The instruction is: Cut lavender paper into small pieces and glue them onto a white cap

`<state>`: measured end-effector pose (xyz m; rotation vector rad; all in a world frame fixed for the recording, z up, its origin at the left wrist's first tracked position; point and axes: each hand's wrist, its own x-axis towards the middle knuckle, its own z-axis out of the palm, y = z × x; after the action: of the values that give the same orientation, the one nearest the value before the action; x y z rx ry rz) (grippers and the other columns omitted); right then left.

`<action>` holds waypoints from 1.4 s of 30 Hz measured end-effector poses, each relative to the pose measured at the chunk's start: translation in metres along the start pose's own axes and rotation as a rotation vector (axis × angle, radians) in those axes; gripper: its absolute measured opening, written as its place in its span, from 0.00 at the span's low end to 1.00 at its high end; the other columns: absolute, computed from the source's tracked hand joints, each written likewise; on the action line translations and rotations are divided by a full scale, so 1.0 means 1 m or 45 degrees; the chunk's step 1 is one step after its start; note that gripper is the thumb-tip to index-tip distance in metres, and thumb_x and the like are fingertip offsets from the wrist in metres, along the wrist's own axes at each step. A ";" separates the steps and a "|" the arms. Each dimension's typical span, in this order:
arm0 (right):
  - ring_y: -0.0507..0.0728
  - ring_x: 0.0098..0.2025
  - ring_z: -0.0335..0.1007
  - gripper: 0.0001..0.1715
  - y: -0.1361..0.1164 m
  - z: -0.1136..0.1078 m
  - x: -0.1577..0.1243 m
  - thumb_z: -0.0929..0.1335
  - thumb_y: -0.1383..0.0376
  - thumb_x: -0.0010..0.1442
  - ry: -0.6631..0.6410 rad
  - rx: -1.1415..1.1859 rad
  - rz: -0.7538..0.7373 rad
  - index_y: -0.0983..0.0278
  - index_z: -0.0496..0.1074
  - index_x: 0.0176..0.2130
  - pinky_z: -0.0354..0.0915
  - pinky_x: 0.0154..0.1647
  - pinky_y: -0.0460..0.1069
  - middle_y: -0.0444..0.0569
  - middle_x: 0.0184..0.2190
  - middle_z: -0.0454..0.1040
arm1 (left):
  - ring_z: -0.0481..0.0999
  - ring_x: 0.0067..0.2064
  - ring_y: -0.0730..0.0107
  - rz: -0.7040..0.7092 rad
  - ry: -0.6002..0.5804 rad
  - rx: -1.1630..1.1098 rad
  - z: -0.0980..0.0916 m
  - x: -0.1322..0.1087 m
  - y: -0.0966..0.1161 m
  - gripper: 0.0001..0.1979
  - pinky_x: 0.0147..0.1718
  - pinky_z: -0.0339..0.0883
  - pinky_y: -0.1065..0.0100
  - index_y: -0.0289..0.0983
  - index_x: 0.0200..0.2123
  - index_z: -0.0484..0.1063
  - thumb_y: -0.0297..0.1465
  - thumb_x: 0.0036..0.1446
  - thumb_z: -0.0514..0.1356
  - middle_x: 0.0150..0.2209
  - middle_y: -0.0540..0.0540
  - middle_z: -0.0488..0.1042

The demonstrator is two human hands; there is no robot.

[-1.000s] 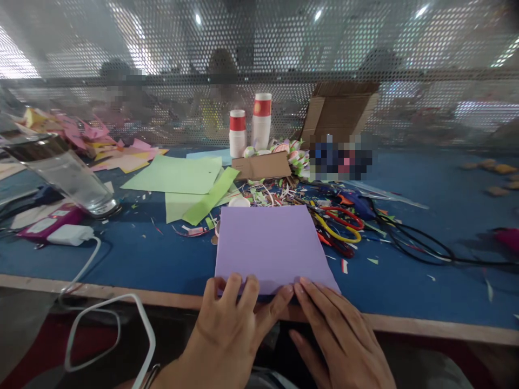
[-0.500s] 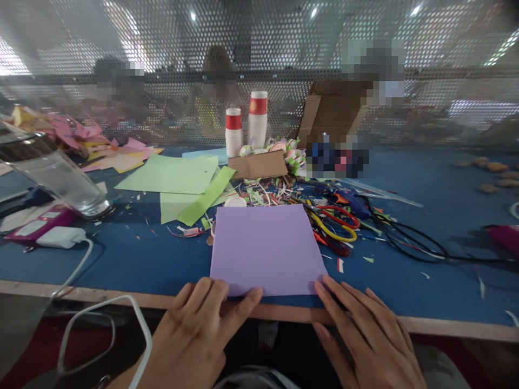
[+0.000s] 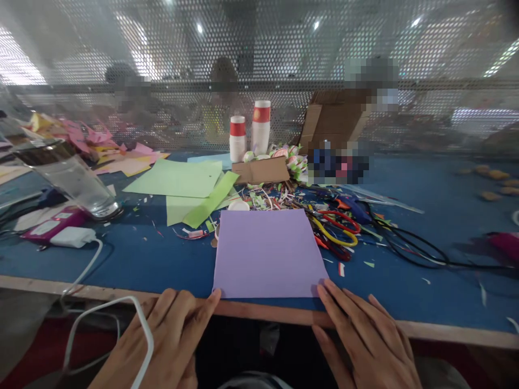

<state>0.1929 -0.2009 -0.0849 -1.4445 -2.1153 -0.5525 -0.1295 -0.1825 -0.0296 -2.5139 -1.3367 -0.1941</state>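
Observation:
A purple sheet of paper [image 3: 270,254] lies flat at the front of the blue table, its near side close to the edge. My left hand [image 3: 162,335] rests on the table edge, with the thumb tip touching the sheet's near left corner and the other fingers slightly bent, apart from the paper. At the opposite near corner, my right hand [image 3: 365,335] presses with outstretched fingertips. Neither hand grips anything. Just beyond the sheet are scissors [image 3: 338,237] with yellow and red handles and a heap of paper scraps [image 3: 267,197].
Green paper sheets [image 3: 174,178] lie back left, near a tilted-looking glass jar [image 3: 81,181]. Stacked paper cups [image 3: 261,129] stand behind a cardboard piece [image 3: 261,170]. A white cable [image 3: 148,329] loops over my left hand. Black cords [image 3: 425,254] cross the right side.
My left hand has slid left along the near side, its thumb moving from the sheet's lower edge to the left corner. The right hand and paper stay almost in place; the view shifts slightly.

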 end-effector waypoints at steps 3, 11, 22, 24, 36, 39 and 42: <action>0.64 0.60 0.66 0.35 -0.005 0.001 0.000 0.68 0.63 0.64 0.022 -0.033 0.002 0.69 0.63 0.67 0.51 0.69 0.61 0.56 0.62 0.72 | 0.70 0.56 0.58 0.143 0.139 -0.009 0.002 0.020 0.013 0.35 0.55 0.62 0.60 0.41 0.68 0.60 0.29 0.55 0.57 0.56 0.44 0.74; 0.63 0.60 0.68 0.39 -0.022 0.003 0.001 0.70 0.65 0.61 -0.050 -0.036 -0.064 0.67 0.62 0.68 0.47 0.71 0.59 0.56 0.62 0.72 | 0.60 0.69 0.59 0.432 0.333 -0.163 0.035 0.066 0.069 0.28 0.66 0.51 0.62 0.28 0.66 0.61 0.30 0.64 0.51 0.67 0.41 0.66; 0.64 0.54 0.72 0.39 -0.006 0.004 -0.002 0.72 0.62 0.60 0.032 -0.049 0.045 0.67 0.64 0.67 0.51 0.68 0.62 0.54 0.57 0.76 | 0.60 0.69 0.63 0.423 0.306 -0.171 0.039 0.063 0.062 0.29 0.66 0.53 0.62 0.31 0.68 0.60 0.24 0.63 0.49 0.69 0.45 0.64; 0.65 0.53 0.72 0.39 0.000 0.002 -0.004 0.72 0.58 0.60 0.047 -0.068 0.086 0.66 0.65 0.66 0.52 0.66 0.63 0.54 0.57 0.77 | 0.59 0.69 0.62 0.422 0.310 -0.187 0.039 0.063 0.060 0.29 0.66 0.54 0.60 0.30 0.67 0.60 0.25 0.63 0.50 0.68 0.44 0.64; 0.68 0.52 0.73 0.40 0.003 0.000 -0.006 0.72 0.58 0.61 0.058 -0.029 0.141 0.62 0.63 0.68 0.56 0.64 0.66 0.53 0.56 0.77 | 0.56 0.71 0.65 0.257 0.219 -0.010 0.017 0.023 0.023 0.36 0.67 0.52 0.62 0.32 0.67 0.60 0.20 0.52 0.51 0.69 0.46 0.63; 0.68 0.52 0.72 0.40 0.002 0.000 -0.008 0.72 0.58 0.61 0.055 -0.017 0.156 0.62 0.63 0.68 0.57 0.62 0.66 0.54 0.57 0.77 | 0.55 0.72 0.67 0.225 0.175 0.008 0.014 0.017 0.018 0.38 0.68 0.48 0.61 0.33 0.68 0.59 0.19 0.51 0.50 0.69 0.47 0.62; 0.69 0.54 0.71 0.38 0.002 0.001 -0.009 0.72 0.58 0.62 0.036 -0.011 0.172 0.63 0.64 0.68 0.60 0.59 0.66 0.55 0.57 0.76 | 0.56 0.71 0.68 0.219 0.174 -0.002 0.014 0.014 0.016 0.37 0.70 0.42 0.61 0.33 0.67 0.59 0.20 0.52 0.51 0.69 0.47 0.62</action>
<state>0.1975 -0.2060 -0.0906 -1.5615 -1.9782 -0.5281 -0.1086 -0.1756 -0.0425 -2.5498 -1.0630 -0.3230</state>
